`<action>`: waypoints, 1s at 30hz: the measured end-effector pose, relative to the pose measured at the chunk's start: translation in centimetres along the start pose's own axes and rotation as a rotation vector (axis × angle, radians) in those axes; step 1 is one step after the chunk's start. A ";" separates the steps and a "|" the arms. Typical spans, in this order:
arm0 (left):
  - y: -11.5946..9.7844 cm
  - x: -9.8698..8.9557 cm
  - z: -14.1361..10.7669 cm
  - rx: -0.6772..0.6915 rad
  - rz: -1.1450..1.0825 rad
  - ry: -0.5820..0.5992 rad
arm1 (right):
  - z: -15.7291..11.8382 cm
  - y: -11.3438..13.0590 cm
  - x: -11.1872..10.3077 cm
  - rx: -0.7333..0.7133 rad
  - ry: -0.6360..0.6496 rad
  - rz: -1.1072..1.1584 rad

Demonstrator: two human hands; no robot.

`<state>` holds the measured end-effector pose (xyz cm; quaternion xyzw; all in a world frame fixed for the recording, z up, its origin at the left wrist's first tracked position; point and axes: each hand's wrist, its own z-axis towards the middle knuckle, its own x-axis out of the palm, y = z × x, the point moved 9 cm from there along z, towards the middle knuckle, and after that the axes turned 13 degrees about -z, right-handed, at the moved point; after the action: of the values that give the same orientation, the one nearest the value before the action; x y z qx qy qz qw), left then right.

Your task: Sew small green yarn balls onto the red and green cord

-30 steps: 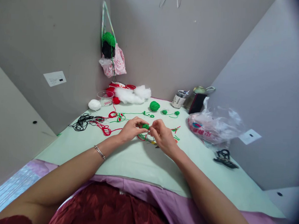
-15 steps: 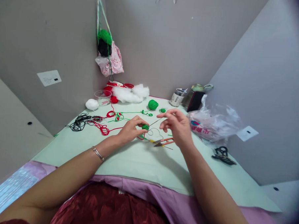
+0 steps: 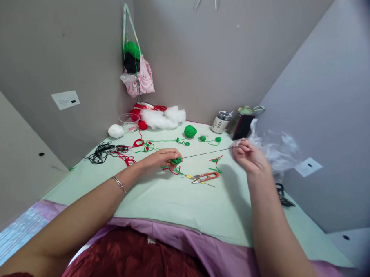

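My left hand (image 3: 162, 159) pinches a small green crocheted piece (image 3: 176, 160) just above the table. A dark thread (image 3: 207, 153) runs taut from that piece up to my right hand (image 3: 248, 154), which is raised on the right with its fingers closed on the thread. Whether a needle is also in those fingers I cannot make out. Below the thread lie orange-handled thread snips (image 3: 205, 177), with a yellow-handled hook (image 3: 190, 177) partly under them. Red and green yarn scraps (image 3: 216, 159) lie near the snips.
A green yarn ball (image 3: 190, 131), white stuffing (image 3: 159, 118) and a clear tub (image 3: 129, 123) stand at the back. Tangled black yarn (image 3: 103, 152) lies left. On the right are a tin (image 3: 220, 123), a plastic bag (image 3: 276, 150) and a black clip (image 3: 283, 196).
My right hand has moved right and away from the green piece, drawing the dark thread out straight. My left hand has shifted slightly left, still holding the piece.
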<state>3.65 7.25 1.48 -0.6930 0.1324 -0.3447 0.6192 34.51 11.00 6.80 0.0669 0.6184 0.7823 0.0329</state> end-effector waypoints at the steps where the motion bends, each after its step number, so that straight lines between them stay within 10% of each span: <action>1: -0.1 0.0 0.0 0.004 -0.022 0.000 | 0.2 0.2 -1.2 -0.027 -0.028 -0.018; 9: -0.4 -0.9 0.3 0.044 -0.213 -0.028 | 0.0 2.2 -5.3 -0.158 -0.178 -0.042; 15: 0.2 0.5 0.2 0.014 -0.188 0.025 | -2.0 -0.1 5.2 -0.029 -0.008 -0.045; 20: 0.6 1.9 0.2 0.000 -0.172 0.102 | -6.8 -3.6 16.4 0.145 0.403 -0.258; 26: 0.6 0.4 0.5 0.007 -0.267 0.029 | -8.3 -5.1 17.3 0.222 0.673 -0.361; 30: 0.6 0.6 0.4 -0.013 -0.306 0.073 | -7.3 -4.1 16.3 0.238 0.613 -0.069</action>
<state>4.48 7.03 1.11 -0.6961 0.0499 -0.4592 0.5496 17.23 7.07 2.20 -0.1892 0.6885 0.6868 -0.1361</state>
